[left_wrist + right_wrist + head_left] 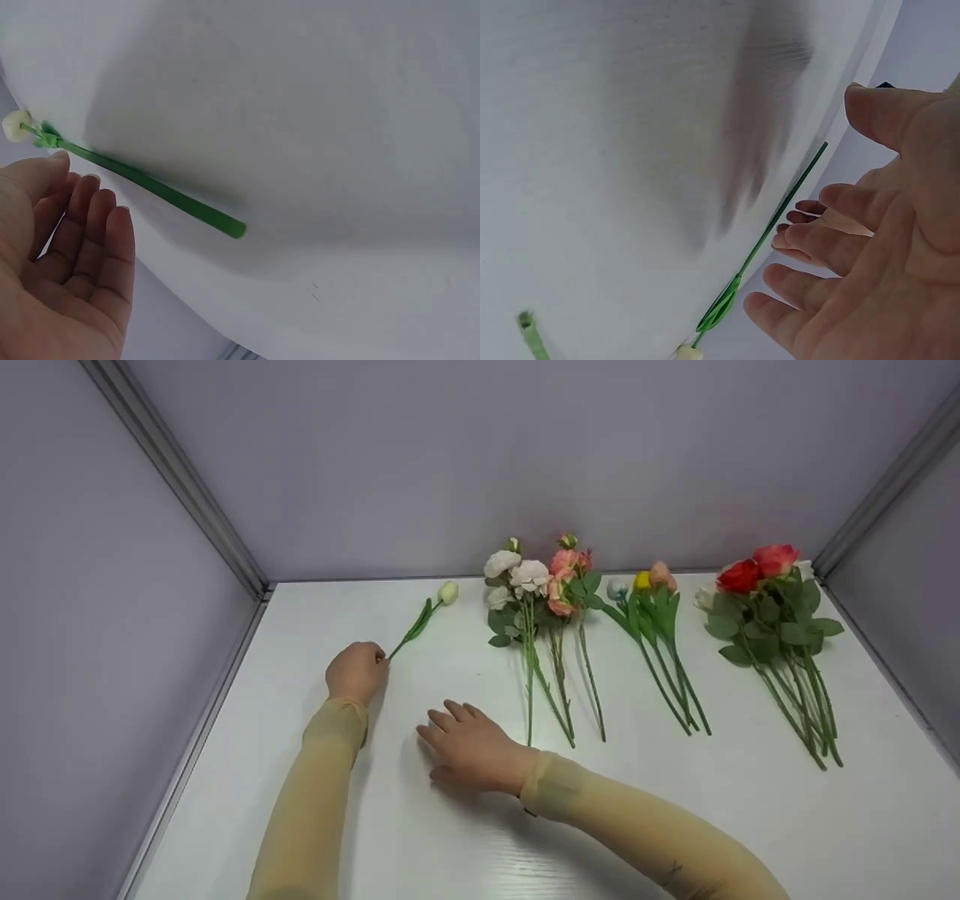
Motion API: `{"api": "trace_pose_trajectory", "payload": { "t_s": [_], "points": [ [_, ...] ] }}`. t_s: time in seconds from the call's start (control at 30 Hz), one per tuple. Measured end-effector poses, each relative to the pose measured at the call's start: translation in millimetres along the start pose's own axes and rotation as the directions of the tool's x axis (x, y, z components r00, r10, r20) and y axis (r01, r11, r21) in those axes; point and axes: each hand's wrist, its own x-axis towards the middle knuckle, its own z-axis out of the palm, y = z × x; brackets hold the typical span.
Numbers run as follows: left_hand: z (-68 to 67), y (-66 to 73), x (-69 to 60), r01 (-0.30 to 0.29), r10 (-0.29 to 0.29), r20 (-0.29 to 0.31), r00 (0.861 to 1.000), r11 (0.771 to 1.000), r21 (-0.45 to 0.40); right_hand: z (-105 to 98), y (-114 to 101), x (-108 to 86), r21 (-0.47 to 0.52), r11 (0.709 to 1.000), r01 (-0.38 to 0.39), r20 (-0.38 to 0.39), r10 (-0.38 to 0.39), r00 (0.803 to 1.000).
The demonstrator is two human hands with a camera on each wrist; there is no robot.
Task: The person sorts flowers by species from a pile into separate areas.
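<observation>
A pale yellow-white tulip (448, 593) lies at the left of the white table, its green stem (165, 193) slanting down toward my left hand (357, 671). The left hand is beside the stem, fingers loosely curled and the thumb tip close against it; I cannot tell whether they touch. In the left wrist view the stem's cut end extends past the fingers. My right hand (476, 750) hovers palm down over the table, fingers spread and holding nothing. Nearest to it on the right are the stems of white roses (529, 576).
Coral-pink roses (564, 577) lie beside the white ones. Farther right are several tulips (658, 577) in blue, yellow and peach, then a bunch of red and white roses (775, 561). Grey panels (480, 457) enclose the table's back and sides.
</observation>
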Motion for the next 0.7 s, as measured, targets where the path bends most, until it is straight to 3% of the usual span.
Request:
{"api": "trace_pose_trajectory", "payload": {
  "t_s": [0.1, 0.23, 0.37, 0.47, 0.7],
  "points": [
    [2.6, 6.4, 4.2, 0.005, -0.005, -0.004, 1.000, 1.000, 0.018, 3, -1, 1.1, -0.029, 1.000, 0.002, -0.007, -0.002, 1.000],
    [7.3, 10.4, 7.5, -0.039, 0.041, -0.031, 0.999, 0.997, 0.071, 6, 1, -0.4, -0.042, 0.999, -0.008, -0.009, 0.007, 1.000],
    [12.9, 11.4, 9.1, -0.076, 0.086, -0.057, 0.995, 0.982, 0.171, 8, 3, -1.8, -0.014, 1.000, -0.016, -0.001, 0.016, 1.000],
    [15.6, 12.8, 9.7, -0.072, 0.088, -0.067, 0.994, 0.974, 0.212, 9, 4, -2.2, 0.003, 1.000, -0.020, 0.005, 0.020, 1.000],
    [15.3, 19.7, 11.4, -0.048, 0.058, -0.048, 0.997, 0.980, 0.192, 12, 5, -2.9, 0.012, 1.000, -0.020, 0.010, 0.020, 1.000]
  ]
}}
